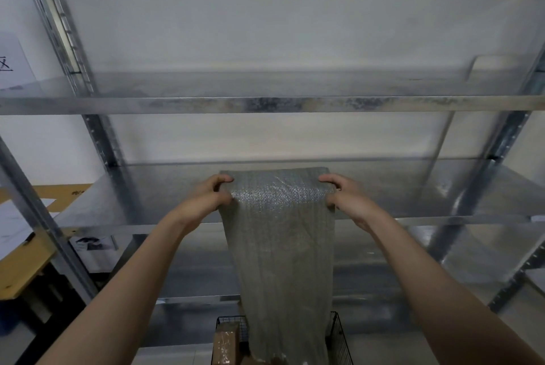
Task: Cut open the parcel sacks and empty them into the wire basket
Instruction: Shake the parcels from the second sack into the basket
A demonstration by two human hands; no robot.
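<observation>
Sack (283, 246) hangs upside down into basket (342, 338); we grip its top corners with left hand (206, 196) and right hand (351, 198). Box (225, 344) lies inside.

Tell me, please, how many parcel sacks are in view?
1: the sack hangs into the wire basket, left hand and right hand gripping its top corners. More may be off-frame.
</observation>
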